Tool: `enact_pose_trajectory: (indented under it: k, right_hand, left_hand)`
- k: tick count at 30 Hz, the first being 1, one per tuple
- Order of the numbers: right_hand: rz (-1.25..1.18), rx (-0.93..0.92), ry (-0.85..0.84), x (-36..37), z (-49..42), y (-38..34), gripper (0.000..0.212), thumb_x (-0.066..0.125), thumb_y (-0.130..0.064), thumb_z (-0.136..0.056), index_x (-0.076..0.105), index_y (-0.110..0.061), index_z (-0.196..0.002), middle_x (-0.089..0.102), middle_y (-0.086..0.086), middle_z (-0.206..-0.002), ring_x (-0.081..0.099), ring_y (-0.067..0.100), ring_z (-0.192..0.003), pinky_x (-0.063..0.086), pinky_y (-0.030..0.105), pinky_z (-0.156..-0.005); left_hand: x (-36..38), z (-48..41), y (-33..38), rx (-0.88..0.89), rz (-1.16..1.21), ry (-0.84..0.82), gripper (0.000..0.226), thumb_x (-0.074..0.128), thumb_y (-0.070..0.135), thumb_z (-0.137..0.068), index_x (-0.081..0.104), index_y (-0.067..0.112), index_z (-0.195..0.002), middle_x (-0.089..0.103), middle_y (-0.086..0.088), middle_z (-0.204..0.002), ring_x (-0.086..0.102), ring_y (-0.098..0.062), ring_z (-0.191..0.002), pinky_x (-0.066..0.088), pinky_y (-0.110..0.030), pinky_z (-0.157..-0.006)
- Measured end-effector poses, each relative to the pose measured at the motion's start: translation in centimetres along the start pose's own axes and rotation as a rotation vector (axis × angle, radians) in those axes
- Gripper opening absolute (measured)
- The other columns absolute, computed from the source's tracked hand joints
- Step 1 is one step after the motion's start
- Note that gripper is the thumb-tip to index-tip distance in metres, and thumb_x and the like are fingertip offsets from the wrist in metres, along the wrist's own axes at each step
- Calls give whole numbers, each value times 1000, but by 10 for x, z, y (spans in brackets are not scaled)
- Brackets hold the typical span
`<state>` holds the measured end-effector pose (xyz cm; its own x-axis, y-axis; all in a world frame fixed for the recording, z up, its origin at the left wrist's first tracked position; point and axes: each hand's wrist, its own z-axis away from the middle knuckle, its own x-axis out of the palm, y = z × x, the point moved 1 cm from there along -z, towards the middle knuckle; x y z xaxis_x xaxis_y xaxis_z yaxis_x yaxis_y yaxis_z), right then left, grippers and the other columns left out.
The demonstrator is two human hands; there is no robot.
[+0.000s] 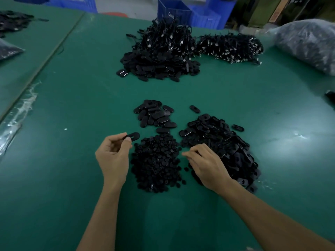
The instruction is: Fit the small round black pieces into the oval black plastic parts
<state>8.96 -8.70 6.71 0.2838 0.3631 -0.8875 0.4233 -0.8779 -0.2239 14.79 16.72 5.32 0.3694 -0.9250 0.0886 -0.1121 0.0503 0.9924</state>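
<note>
My left hand (113, 156) pinches one oval black part (132, 136) between thumb and fingers, just left of and above the heap of small round black pieces (156, 163). My right hand (204, 164) lies palm down at the left edge of the heap of oval black parts (221, 142), fingertips pointing toward the round pieces. Whether it holds a piece is hidden under the fingers. A smaller pile of oval parts (154, 115) lies beyond the round pieces.
The green table (72, 105) also carries a big heap of black cords with oval tags (163, 55) at the back, a second cord bundle (230, 48), and a plastic bag (308, 42) at the right. Blue crates (174, 9) stand behind.
</note>
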Motion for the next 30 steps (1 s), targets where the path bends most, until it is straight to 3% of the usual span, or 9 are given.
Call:
enact_pose_trajectory:
  k: [6, 9, 11, 14, 16, 18, 22, 27, 30]
  right_hand:
    - [-36, 62, 19, -4, -2, 3, 21, 76, 1, -86, 75, -2, -107, 66, 8, -94, 64, 26, -85, 57, 38, -75]
    - [-225, 351, 130, -12, -13, -1, 17, 69, -8, -94, 76, -14, -108, 65, 0, -99, 60, 15, -93, 50, 24, -84]
    - [-452, 589, 194, -18, -21, -5, 21, 67, -14, -97, 74, -32, -103, 67, -9, -99, 62, 9, -91, 50, 16, -79]
    - [-727, 793, 291, -24, -23, -11, 26, 68, -13, -96, 74, -38, -94, 74, -8, -89, 65, 21, -81, 54, 25, -69]
    - [-781, 850, 341, -29, -17, -17, 28, 70, -12, -94, 75, -38, -90, 75, -8, -84, 66, 19, -74, 54, 22, -65]
    - [-823, 891, 343, -30, -10, -23, 29, 70, -11, -93, 78, -38, -86, 74, -7, -81, 64, 14, -70, 53, 21, -65]
    - [-876, 850, 291, -27, -9, -36, 30, 71, -9, -93, 76, -38, -93, 75, -6, -85, 67, 23, -79, 56, 25, -70]
    - [-910, 757, 247, -28, -25, -50, 24, 73, -9, -91, 72, -32, -98, 73, -10, -90, 69, 8, -82, 54, 16, -73]
    - [-866, 778, 191, -23, -27, -51, 19, 75, -10, -89, 71, -28, -90, 73, -10, -85, 68, 5, -76, 53, 15, -69]
  left_hand:
    - [12, 4, 19, 94, -29, -38, 27, 72, 2, -89, 70, 29, -88, 70, 0, -76, 65, -15, -66, 53, -16, -62]
    - [32, 1, 41, 183, 17, -224, 15, 71, 12, -86, 70, 27, -89, 69, 7, -69, 64, -8, -57, 51, -17, -55]
    - [52, 3, 50, 203, 49, -411, 11, 72, 11, -87, 70, 21, -91, 72, 5, -68, 65, -5, -53, 51, -16, -52]
    - [75, 15, 46, 121, 55, -553, 16, 71, -3, -89, 70, 13, -91, 74, -6, -73, 70, -10, -57, 56, -20, -53]
    - [77, 26, 36, 26, 53, -584, 17, 71, -5, -89, 70, 12, -90, 75, -9, -74, 74, -15, -63, 58, -22, -55]
    - [70, 34, 24, -33, 52, -587, 18, 72, -5, -88, 71, 12, -90, 75, -8, -74, 76, -18, -66, 59, -23, -56]
    - [59, 39, 15, -23, 86, -569, 15, 74, 0, -88, 73, 15, -92, 75, -4, -74, 76, -20, -67, 59, -25, -54]
    - [54, 34, 15, -28, 14, -596, 16, 75, 1, -87, 72, 17, -92, 75, 0, -72, 73, -16, -60, 58, -24, -54]
    - [55, 33, 14, -36, 5, -607, 20, 75, 0, -88, 73, 19, -93, 75, 3, -73, 72, -14, -61, 58, -23, -56]
